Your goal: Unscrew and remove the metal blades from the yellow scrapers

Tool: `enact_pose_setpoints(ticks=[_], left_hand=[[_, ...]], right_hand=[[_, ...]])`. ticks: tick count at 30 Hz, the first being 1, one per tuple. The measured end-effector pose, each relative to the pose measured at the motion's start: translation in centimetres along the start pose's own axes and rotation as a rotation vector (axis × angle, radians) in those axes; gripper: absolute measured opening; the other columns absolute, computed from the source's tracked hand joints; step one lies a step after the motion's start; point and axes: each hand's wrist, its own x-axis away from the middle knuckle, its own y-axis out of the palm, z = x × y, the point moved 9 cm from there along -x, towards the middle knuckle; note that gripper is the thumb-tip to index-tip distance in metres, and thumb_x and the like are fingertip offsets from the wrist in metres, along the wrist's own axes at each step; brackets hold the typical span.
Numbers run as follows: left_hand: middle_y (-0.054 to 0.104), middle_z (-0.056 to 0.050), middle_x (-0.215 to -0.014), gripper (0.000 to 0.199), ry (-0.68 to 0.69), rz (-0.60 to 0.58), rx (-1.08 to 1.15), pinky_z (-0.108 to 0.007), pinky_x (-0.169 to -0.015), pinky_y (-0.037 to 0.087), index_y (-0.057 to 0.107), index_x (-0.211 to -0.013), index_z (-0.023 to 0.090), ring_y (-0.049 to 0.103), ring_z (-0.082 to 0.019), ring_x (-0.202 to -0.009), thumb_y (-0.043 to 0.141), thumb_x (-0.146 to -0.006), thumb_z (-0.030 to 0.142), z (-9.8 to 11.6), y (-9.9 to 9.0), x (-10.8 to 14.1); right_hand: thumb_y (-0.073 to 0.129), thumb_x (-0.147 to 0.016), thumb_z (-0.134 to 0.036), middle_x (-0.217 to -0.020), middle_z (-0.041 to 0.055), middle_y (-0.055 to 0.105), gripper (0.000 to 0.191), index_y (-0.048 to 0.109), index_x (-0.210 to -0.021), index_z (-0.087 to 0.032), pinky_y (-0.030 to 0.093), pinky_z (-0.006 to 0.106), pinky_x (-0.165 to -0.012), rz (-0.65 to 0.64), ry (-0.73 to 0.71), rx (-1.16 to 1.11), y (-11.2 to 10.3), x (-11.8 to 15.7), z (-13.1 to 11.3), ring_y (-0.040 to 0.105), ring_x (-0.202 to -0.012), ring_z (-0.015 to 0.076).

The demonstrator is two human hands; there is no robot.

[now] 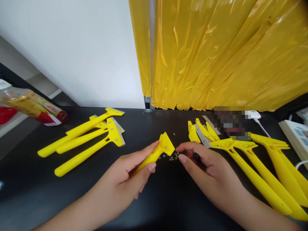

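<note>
My left hand (122, 179) grips the handle of a yellow plastic scraper (154, 157), with its wide head up and pointing away from me. My right hand (204, 168) sits just right of that head, fingers curled around a small black object (196, 156) that is partly hidden. Several tiny metal screws and rings (172, 157) lie on the black tabletop (158, 205) between my hands. To the left lies a group of yellow scrapers (81, 138). More scrapers (262, 166), loose yellow parts (193, 133) and steel blades (202, 135) lie to the right.
Yellow plastic sheeting (216, 54) hangs behind the table beside a white wall (72, 54). A plastic bag (31, 107) lies at the far left. A pixelated dark object (231, 123) stands at the back, and a white box (292, 141) sits right.
</note>
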Motion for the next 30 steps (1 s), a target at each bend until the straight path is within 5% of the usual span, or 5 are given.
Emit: enact_pose_setpoints(ticks=[7,15,19,25,30], left_hand=[[0.063,-0.001,-0.094,0.056,-0.087,-0.072,0.145,-0.022,-0.05,0.052,0.046,-0.164,0.034,0.052,-0.008,-0.056,0.053,-0.109,0.045,-1.9,2.2,-0.2],[0.07,0.0,-0.084,0.052,0.106,-0.029,-0.149,-0.021,-0.048,0.053,0.051,-0.162,0.032,0.059,-0.011,-0.054,0.048,-0.11,0.039,0.6,2.0,-0.6],[0.067,-0.001,-0.092,0.053,0.037,-0.063,-0.023,-0.022,-0.048,0.054,0.048,-0.164,0.033,0.058,-0.011,-0.056,0.048,-0.111,0.04,-0.6,2.7,-0.5],[0.059,-0.001,-0.099,0.056,-0.14,-0.107,0.324,-0.022,-0.047,0.054,0.05,-0.161,0.033,0.054,-0.007,-0.055,0.057,-0.107,0.047,-2.4,4.1,-0.3],[0.061,-0.003,-0.1,0.061,-0.196,0.023,0.457,-0.023,-0.045,0.052,0.055,-0.155,0.026,0.055,-0.009,-0.056,0.064,-0.102,0.055,-1.9,2.0,-0.5]], right_hand=[[0.071,-0.095,-0.041,-0.067,-0.0024,0.057,0.022,0.078,-0.094,-0.02,0.039,0.022,-0.05,-0.106,0.266,-0.489,2.2,-0.6,1.5,0.046,-0.057,0.0104],[0.077,-0.089,-0.043,-0.066,-0.0061,0.049,0.026,0.071,-0.09,-0.018,0.032,0.022,-0.05,-0.152,0.413,-0.77,4.1,-0.2,3.2,0.039,-0.054,0.0075],[0.071,-0.093,-0.031,-0.065,-0.0061,0.05,0.016,0.064,-0.084,-0.019,0.036,0.021,-0.053,-0.071,0.231,-0.546,2.8,-0.5,1.9,0.043,-0.058,0.0087],[0.062,-0.098,-0.014,-0.07,-0.005,0.057,0.013,0.059,-0.087,-0.021,0.043,0.023,-0.058,0.091,-0.319,0.09,0.8,0.5,-2.3,0.052,-0.059,0.0094],[0.058,-0.1,-0.015,-0.078,0.0004,0.066,0.01,0.065,-0.095,-0.019,0.049,0.03,-0.066,0.015,-0.325,0.396,2.1,0.3,-0.8,0.064,-0.069,0.0162]])
